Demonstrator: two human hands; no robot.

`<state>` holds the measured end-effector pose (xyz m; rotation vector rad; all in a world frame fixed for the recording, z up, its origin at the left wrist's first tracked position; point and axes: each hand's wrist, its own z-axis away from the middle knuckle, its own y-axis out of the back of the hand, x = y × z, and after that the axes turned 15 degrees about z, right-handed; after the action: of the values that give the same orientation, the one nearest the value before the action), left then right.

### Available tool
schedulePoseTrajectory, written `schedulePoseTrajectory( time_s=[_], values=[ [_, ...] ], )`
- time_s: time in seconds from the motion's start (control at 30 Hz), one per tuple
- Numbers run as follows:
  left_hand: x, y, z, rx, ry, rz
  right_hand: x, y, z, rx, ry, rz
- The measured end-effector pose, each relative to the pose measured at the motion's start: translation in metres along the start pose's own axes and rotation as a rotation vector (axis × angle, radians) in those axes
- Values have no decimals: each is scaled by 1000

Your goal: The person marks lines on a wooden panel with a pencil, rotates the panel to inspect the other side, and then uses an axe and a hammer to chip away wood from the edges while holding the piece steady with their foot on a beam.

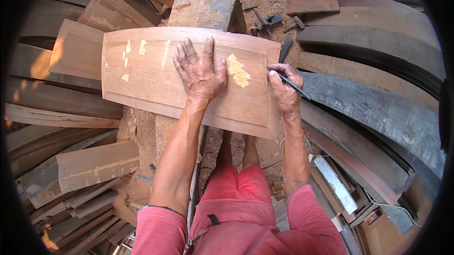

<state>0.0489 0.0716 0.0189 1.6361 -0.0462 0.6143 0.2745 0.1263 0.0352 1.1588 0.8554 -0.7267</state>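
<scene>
A wide wooden panel (156, 85) with a raised field and a border lies across a thick plank bench (203, 9). Pale yellow filler patches (239, 71) mark its face. My left hand (201, 73) rests flat on the middle of the panel, fingers spread, holding nothing. At the panel's right end, my right hand (285, 92) pinches a slim dark pencil-like tool (294, 87). Its upper-left tip meets the panel near the edge of the raised field; the other end sticks out past my hand. Whether it is a pencil or a thin blade I cannot tell.
A black tapered object (285, 50) stands out beyond the panel's right end. On the shavings-covered ground behind lie a hammer (259, 17) and a small dark hand plane (273, 19). Long curved boards (369, 94) crowd the right; stacked planks (61, 101) fill the left.
</scene>
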Motion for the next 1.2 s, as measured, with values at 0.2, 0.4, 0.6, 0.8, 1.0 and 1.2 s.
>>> schedulePoseTrajectory(
  time_s=[0.2, 0.4, 0.6, 0.8, 1.0, 1.2],
  values=[
    [1, 2, -1, -21, 17, 6, -5, 7, 3, 57, 6, -68],
    [0, 2, 0, -20, 11, 4, -6, -1, -8, 107, 16, -9],
    [1, 2, -1, -25, 16, 12, -5, -11, -14, 138, 46, 36],
    [1, 2, -1, -24, 17, 20, -7, -14, -13, 140, 31, 21],
    [1, 3, 0, -28, 24, 27, -6, -8, -15, 112, 41, 58],
    [0, 3, -1, -29, 18, 32, -10, -4, -15, 72, 49, 127]
  ],
)
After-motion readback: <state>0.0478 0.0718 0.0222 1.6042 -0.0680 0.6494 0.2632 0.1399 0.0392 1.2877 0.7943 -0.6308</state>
